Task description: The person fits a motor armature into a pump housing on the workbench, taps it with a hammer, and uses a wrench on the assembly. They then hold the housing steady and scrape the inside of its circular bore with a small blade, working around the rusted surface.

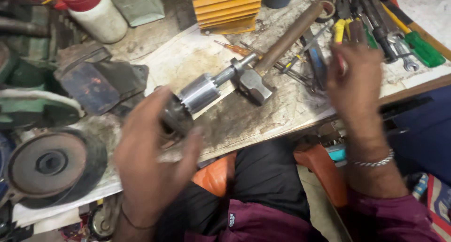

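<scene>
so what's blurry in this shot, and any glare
Head view: both the left hand and right hand are smeared by motion blur; the metal rotor and hammer read sharper; soft glare on the rotor's steel, with the bench evenly lit.

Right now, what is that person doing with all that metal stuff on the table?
A person sits at a cluttered workbench. Their left hand grips one end of a grey metal motor rotor with a shaft, holding it above the bench. The shaft's far end sits by a steel hammer with a brown wooden handle lying on the bench. Their right hand is open and blurred, raised near a pile of screwdrivers and spanners, holding nothing that shows.
</scene>
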Available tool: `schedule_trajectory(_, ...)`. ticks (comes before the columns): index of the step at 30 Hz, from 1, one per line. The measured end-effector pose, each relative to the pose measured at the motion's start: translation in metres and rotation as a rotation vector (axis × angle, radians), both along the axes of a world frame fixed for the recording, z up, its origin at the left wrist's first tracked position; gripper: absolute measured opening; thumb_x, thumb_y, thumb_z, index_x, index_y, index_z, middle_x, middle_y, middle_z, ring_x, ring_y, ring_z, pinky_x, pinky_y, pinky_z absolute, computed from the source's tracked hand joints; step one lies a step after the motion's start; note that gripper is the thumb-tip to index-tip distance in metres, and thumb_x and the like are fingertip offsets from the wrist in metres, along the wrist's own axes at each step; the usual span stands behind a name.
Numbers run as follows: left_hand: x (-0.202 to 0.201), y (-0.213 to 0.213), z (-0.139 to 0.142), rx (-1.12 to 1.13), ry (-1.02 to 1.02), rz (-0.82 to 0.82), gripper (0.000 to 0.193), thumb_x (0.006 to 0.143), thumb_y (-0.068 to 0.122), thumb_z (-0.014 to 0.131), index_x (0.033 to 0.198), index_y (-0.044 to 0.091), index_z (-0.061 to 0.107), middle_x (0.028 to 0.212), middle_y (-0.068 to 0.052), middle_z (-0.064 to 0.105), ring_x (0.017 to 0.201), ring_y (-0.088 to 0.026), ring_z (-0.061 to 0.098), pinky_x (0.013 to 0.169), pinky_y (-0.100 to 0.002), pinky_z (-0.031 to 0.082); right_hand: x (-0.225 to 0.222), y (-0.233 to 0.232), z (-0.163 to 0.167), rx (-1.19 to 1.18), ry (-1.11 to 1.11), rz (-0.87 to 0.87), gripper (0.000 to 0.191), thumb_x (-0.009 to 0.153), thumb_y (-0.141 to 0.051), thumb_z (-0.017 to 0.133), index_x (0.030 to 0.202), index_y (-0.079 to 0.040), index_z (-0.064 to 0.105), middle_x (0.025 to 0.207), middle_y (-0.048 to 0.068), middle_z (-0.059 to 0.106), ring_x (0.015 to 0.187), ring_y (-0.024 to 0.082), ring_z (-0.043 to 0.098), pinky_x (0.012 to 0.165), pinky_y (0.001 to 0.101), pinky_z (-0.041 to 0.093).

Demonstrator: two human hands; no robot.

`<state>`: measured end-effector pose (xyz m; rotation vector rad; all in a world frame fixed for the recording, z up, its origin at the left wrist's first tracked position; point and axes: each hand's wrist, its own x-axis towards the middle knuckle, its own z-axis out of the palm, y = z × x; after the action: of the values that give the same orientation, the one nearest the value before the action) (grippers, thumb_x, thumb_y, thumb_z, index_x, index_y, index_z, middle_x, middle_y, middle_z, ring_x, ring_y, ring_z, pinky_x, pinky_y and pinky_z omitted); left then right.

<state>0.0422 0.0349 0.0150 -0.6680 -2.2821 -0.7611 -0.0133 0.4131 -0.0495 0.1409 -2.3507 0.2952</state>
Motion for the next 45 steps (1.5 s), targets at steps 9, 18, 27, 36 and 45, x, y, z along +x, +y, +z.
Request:
schedule_trajectory(9,0.006,-0.042,-0.121,0.881,-0.172,0.247,0.031,0.115,-0.001,0.065,0.14,-0.007,0.046,0.121,-0.015,0.059,0.104,-0.017,0.059,0.1,-0.029,0.053,0.0,0.138,-0.004,-0.043,-0.173,-0.433,0.028,0.098,-0.022,0.087,0.116,-0.002,0.08,0.098,0.024,0.074,0.084,0.041,0.072,0.081,0.0471,0.057)
schedule_trajectory(18,-0.014,-0.048,-0.086,1.305,-0.438,-0.198,0.047,0.111,0.021,0.053,0.153,0.002,0.041,0.141,-0.011,0.057,0.132,-0.021,0.055,0.115,-0.04,0.044,-0.036,0.146,0.011,-0.176,-0.239,-0.287,0.035,0.085,-0.023,0.088,0.115,-0.006,0.078,0.09,0.018,0.073,0.072,0.028,0.07,0.067,0.0378,0.055)
schedule_trajectory(27,-0.047,-0.046,-0.07,1.31,-0.421,-0.439,0.053,0.117,0.042,0.055,0.153,0.004,0.046,0.155,-0.009,0.053,0.144,-0.023,0.05,0.13,-0.043,0.038,-0.057,0.213,-0.004,0.198,-0.218,-0.31,0.025,0.09,-0.017,0.081,0.115,-0.015,0.085,0.086,0.007,0.076,0.071,0.019,0.07,0.078,0.0329,0.059)
schedule_trajectory(36,-0.057,-0.046,-0.069,1.238,-0.407,-0.423,0.059,0.114,0.046,0.056,0.156,0.007,0.044,0.158,-0.008,0.051,0.144,-0.023,0.047,0.128,-0.041,0.036,-0.053,0.239,-0.021,0.167,0.003,-0.372,0.021,0.085,-0.004,0.077,0.104,-0.01,0.081,0.095,0.006,0.077,0.089,0.017,0.074,0.08,0.0303,0.06)
schedule_trajectory(45,-0.06,-0.042,-0.064,1.241,-0.435,-0.32,0.062,0.114,0.05,0.058,0.159,0.009,0.043,0.161,-0.008,0.051,0.154,-0.025,0.05,0.136,-0.046,0.04,-0.02,0.183,0.0,0.001,-0.372,-0.389,0.02,0.087,-0.022,0.086,0.102,-0.01,0.082,0.081,0.013,0.075,0.066,0.032,0.07,0.07,0.0429,0.057)
